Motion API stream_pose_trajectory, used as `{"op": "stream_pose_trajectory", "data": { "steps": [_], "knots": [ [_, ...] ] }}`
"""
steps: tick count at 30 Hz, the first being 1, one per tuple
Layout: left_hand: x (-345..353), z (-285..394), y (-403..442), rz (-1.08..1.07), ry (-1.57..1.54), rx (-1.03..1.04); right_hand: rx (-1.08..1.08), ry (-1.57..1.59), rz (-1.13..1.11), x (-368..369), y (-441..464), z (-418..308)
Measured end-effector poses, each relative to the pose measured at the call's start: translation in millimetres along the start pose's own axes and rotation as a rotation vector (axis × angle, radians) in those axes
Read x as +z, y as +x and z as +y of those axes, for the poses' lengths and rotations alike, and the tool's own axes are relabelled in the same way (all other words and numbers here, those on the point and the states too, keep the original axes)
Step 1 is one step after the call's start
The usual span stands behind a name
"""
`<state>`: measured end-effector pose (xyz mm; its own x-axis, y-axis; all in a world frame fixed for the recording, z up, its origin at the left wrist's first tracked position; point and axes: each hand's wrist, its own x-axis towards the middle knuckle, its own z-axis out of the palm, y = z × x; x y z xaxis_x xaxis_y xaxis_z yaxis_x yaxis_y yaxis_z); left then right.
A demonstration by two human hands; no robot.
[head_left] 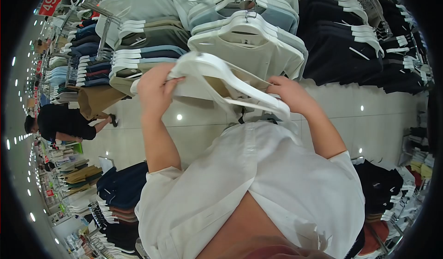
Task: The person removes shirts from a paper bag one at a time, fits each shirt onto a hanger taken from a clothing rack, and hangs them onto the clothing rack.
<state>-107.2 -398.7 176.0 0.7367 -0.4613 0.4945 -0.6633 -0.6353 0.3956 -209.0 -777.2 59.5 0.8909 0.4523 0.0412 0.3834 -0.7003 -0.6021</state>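
Note:
A white plastic hanger (226,76) is held out in front of my chest, with a pale cream shirt (191,89) hanging from it. My left hand (156,90) is closed on the shirt's shoulder beside the hanger's left end. At the other side, my right hand (290,93) pinches the shirt's cloth near the hanger's right end. The hanger is tilted, its right end lower in view. Much of the shirt's lower part is hidden behind the hanger and my hands. Just beyond, a cream T-shirt (244,51) hangs at the front of a rack.
Dark shirts (341,51) hang on the right rack, and olive and blue shirts (152,37) on the left. A person in black (64,123) stands in the left aisle. More racks, with navy clothes (122,183) and black clothes (378,180), flank me. Tiled floor (341,116) lies between.

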Motion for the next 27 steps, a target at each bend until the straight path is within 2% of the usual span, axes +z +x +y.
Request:
{"op": "stream_pose_trajectory", "data": {
  "steps": [2, 5, 8, 13, 16, 19, 20, 23, 27],
  "knots": [
    [-5, -12, -12, 0.031, -0.046, -0.183, 0.009, -0.055, 0.068, -6, -6, 4],
    [-1, -29, -25, 0.114, -0.038, -0.310, 0.034, -0.080, 0.088, -29, -8, -10],
    [0, -27, -28, 0.131, 0.033, -0.304, 0.072, -0.197, 0.025, -47, -10, -14],
    [7, -18, -27, 0.146, 0.169, -0.164, 0.080, -0.220, -0.015, -65, -5, -22],
    [17, -12, -26, 0.163, 0.145, -0.174, -0.131, -0.075, 0.033, -53, 2, -29],
    [25, -14, -31, 0.176, 0.075, -0.210, -0.037, 0.178, 0.048, -49, 6, -52],
    [25, -15, -31, 0.182, 0.053, -0.220, 0.022, 0.135, 0.071, -47, 3, -46],
    [23, -12, -32, 0.206, 0.020, -0.216, 0.111, -0.108, 0.384, -40, 4, -43],
    [21, -6, -30, 0.210, -0.058, -0.240, -0.019, -0.246, 0.442, -31, 10, -32]
  ]
}}
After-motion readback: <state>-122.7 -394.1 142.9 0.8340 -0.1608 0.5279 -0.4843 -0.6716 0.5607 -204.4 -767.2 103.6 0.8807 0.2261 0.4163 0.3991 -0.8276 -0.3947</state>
